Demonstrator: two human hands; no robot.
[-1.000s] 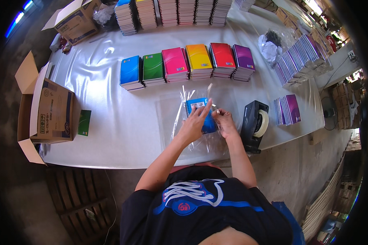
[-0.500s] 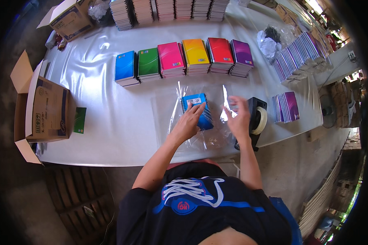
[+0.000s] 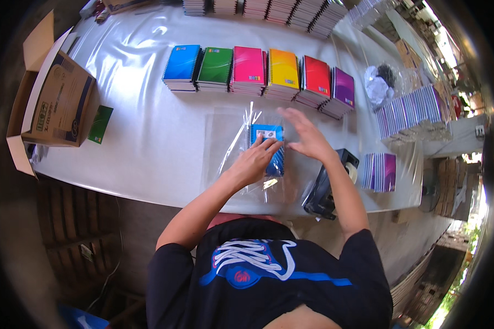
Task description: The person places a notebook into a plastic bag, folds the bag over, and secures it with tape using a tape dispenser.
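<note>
A blue spiral notebook point(image 3: 278, 160) with a white label lies on a sheet of transparent plastic film point(image 3: 218, 148) in front of me. My left hand point(image 3: 254, 161) rests on the notebook with its fingers stretched out over the cover. Just right of the notebook, my right hand point(image 3: 308, 136) is raised with its fingers extended; I see nothing held in it. Creased film edges shine along the notebook's left side. Below my right forearm stands a black tape dispenser point(image 3: 322, 192), partly hidden by the arm.
Beyond the film stands a row of notebook stacks, among them a pink stack point(image 3: 249, 64). An open cardboard box point(image 3: 63, 104) and a green cover point(image 3: 100, 125) are at left. Purple wrapped notebooks point(image 3: 379, 172) and a larger wrapped pile point(image 3: 408, 115) sit at right.
My right hand has moved up and toward the notebook, its fingers stretching out. The left hand stays on the notebook. The whole view has shifted and turned.
</note>
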